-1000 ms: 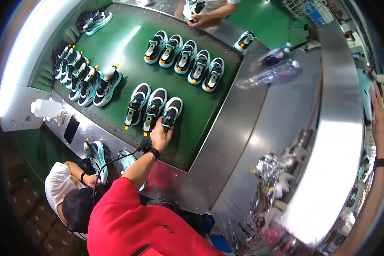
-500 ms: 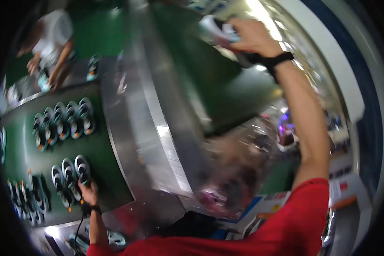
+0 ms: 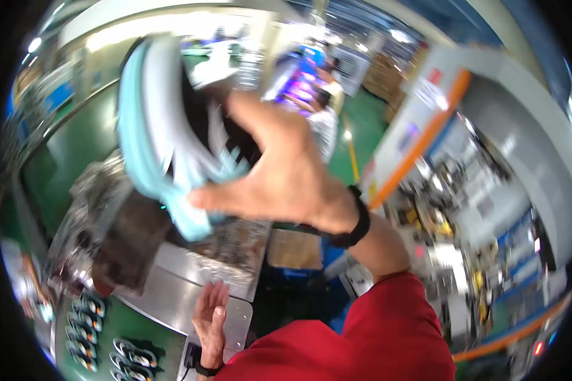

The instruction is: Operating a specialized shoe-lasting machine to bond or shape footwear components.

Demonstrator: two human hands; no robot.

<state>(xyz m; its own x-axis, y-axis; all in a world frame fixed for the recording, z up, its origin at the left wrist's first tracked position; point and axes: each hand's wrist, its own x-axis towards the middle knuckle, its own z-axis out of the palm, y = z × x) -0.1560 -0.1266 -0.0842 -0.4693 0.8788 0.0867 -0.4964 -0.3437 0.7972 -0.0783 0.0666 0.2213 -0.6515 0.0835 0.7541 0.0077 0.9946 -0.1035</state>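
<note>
A white, mint and black sports shoe is gripped in my right hand, held up large and close in the upper left. Motion smears it somewhat, and part of it is hidden behind the hand. My fingers and thumb are closed round it. Lower down, my left hand holds nothing, its fingers stretched out over the bare metal edge. To its left, on the green belt, stand a row of similar shoes and a second group of shoes nearer to me.
Crumpled clear plastic sheeting covers a dark surface in front of me. A brown cardboard piece lies beyond my right elbow. A machine with an orange edge stands at the right. Co-workers are at the left edge and farther back by purple light.
The view has swung right. My right hand has brought its shoe close in front of me. My left hand has left the shoe it touched on the belt and is now apart from it.
</note>
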